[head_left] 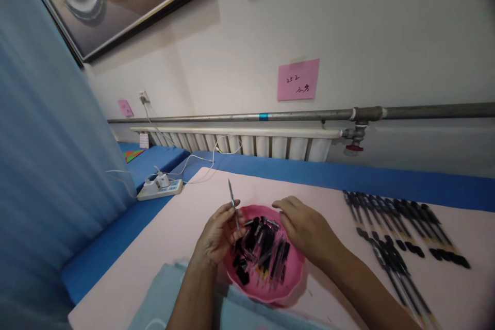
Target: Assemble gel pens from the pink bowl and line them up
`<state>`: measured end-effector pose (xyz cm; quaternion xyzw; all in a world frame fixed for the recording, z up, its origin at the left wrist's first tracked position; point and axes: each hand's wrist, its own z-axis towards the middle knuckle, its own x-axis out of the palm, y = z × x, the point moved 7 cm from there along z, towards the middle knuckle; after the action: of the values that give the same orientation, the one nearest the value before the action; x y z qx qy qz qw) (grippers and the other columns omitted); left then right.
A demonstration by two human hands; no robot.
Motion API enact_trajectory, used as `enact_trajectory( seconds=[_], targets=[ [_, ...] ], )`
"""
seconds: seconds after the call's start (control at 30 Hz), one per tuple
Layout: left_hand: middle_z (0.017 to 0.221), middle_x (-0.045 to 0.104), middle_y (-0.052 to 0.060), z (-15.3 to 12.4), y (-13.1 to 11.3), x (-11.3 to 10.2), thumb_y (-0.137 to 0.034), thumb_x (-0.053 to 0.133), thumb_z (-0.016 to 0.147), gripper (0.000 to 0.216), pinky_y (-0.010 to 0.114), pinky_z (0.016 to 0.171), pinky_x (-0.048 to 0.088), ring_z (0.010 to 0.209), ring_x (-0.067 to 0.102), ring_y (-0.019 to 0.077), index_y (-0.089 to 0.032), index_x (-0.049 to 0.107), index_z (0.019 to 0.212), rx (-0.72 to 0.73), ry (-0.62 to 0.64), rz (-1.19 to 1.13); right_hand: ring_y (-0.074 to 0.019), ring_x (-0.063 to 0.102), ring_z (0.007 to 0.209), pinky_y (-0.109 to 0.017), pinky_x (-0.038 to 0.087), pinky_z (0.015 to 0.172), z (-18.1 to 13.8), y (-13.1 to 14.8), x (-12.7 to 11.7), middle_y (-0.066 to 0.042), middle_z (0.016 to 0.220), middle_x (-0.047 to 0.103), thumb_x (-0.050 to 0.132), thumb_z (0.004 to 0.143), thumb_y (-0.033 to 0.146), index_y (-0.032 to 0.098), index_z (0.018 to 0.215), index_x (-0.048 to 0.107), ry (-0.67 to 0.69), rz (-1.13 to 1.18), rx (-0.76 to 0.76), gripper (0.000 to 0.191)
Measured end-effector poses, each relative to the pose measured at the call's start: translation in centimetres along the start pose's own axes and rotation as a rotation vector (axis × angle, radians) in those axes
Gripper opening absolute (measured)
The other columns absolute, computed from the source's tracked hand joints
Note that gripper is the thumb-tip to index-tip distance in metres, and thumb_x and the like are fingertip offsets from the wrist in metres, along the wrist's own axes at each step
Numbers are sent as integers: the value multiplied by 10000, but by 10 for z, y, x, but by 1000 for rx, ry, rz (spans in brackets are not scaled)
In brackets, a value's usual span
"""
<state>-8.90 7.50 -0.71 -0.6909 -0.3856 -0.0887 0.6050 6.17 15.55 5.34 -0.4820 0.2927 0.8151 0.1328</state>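
Note:
Between the thumb and fingers of my left hand (217, 232), a slim pen piece (232, 200) is pinched, its pointed tip upward; whether it is a refill or a barrel I cannot make out. That hand is at the left rim of a pink bowl (297, 273). Inside the bowl lie dark pen caps (243, 274), clear tubes (276, 258) and other small pen parts. Over the bowl's right rim is my right hand (307, 227), its fingers apart and nothing visible in them. The underside of that hand is hidden.
Rows of black pens (402, 216) lie on the pink table cover (185, 221) at the right. A power strip (160, 190) with plugs and white cables rests on the blue surface at left. Behind stands a radiator (263, 145) under a pipe. Light blue cloth (162, 289) is in front.

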Motion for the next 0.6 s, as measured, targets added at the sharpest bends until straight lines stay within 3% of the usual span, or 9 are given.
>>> enact_trajectory(
  seconds=[0.1, 0.2, 0.37, 0.6],
  targets=[
    [783, 621, 23, -1, -8, -6, -164, 653, 712, 265, 269, 619, 526, 694, 623, 132, -167, 590, 969, 53, -60, -21, -171, 576, 785, -276, 438, 705, -3, 15, 22, -54, 852, 619, 418, 794, 95, 176, 873, 623, 218, 56, -57, 234],
    [793, 632, 24, -1, -15, -12, -144, 642, 721, 245, 290, 656, 534, 743, 643, 155, -173, 587, 958, 103, -114, -48, -156, 560, 771, -255, 415, 696, -9, 37, 38, -38, 833, 633, 439, 782, 72, 180, 805, 626, 319, 150, -155, 217],
    [795, 647, 27, -2, -19, -18, -143, 668, 699, 246, 314, 698, 530, 792, 657, 184, -179, 577, 925, 157, -166, -76, -165, 544, 765, -268, 382, 680, -19, 69, 60, -49, 850, 636, 456, 806, 90, 170, 780, 645, 360, 124, -314, 207],
    [797, 651, 22, -3, -20, -14, -169, 713, 656, 290, 311, 699, 520, 778, 661, 182, -174, 580, 913, 180, -166, -74, -214, 520, 785, -334, 351, 694, -24, 73, 85, -106, 865, 605, 535, 780, 164, 155, 834, 681, 380, -105, -300, 157]
  ],
)
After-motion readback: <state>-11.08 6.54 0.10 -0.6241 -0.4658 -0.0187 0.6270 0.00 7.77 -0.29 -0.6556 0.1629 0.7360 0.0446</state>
